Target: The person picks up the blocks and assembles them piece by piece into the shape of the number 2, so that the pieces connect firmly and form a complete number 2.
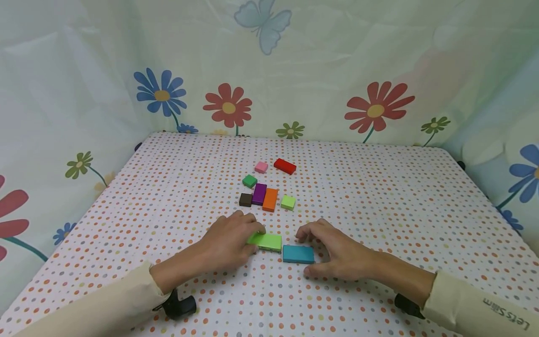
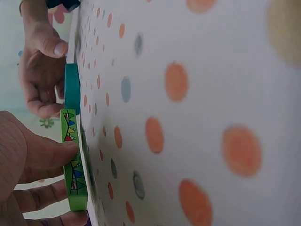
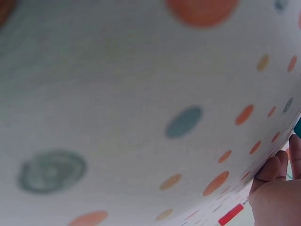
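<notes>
Fingers and thumb of the left hand (image 1: 229,241) pinch the lime block (image 1: 269,242); those of the right hand (image 1: 337,252) curve loosely around the blue block (image 1: 298,254), with no visible grip. These 2 blocks lie just beside each other on the spotted cloth (image 1: 358,187); whether they touch, I cannot tell. Pushing the lime block sideways could bump the blue block askew, since nothing seems to steady it. Reaching forward carelessly, the left knuckles might knock the brown block (image 1: 245,200) away.

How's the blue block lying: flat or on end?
Flat: the blue block shows its broad face up, thin edge toward the head camera.
</notes>
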Tool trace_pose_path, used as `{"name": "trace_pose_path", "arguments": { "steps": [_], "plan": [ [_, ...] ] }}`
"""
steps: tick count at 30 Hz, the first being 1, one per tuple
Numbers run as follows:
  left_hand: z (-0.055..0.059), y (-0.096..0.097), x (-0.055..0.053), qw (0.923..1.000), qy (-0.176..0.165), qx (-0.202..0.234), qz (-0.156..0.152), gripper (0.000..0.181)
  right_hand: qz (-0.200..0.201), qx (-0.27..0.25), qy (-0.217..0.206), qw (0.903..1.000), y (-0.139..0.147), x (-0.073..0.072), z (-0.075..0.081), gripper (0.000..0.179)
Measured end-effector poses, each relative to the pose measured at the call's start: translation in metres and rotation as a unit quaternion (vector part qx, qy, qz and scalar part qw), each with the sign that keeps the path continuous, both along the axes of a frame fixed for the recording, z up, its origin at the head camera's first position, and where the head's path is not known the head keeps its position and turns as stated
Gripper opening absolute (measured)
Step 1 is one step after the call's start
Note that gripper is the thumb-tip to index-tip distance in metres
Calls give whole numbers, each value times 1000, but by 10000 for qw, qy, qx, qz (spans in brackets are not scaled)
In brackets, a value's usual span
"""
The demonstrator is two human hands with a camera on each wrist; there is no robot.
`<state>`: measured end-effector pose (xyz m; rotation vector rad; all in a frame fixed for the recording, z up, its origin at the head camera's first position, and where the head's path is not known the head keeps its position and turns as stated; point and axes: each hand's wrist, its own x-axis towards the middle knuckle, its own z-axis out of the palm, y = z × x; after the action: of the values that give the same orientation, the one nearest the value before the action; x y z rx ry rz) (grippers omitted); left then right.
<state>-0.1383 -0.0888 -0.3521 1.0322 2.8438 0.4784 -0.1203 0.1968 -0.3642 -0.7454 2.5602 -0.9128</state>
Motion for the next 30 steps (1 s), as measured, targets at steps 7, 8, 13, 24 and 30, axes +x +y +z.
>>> {"name": "trace_pose_path", "arguments": {
  "steps": [7,8,13,24,30],
  "plan": [
    [-1,0,3,9998,128,-139,-44,29,1,21,-23,10000,-1,0,0,60],
    [-2,0,3,9998,131,-142,-37,29,0,25,-20,10000,-1,-1,0,60],
    [-3,-1,6,9999,12,-123,-29,29,-19,53,-25,10000,0,-1,0,60],
    [-2,0,9,9997,48,-186,-120,30,-35,57,-52,10000,1,-1,0,61],
    [-2,0,10,9998,-48,-155,-136,29,-28,72,-54,10000,1,-1,0,61]
  ]
}}
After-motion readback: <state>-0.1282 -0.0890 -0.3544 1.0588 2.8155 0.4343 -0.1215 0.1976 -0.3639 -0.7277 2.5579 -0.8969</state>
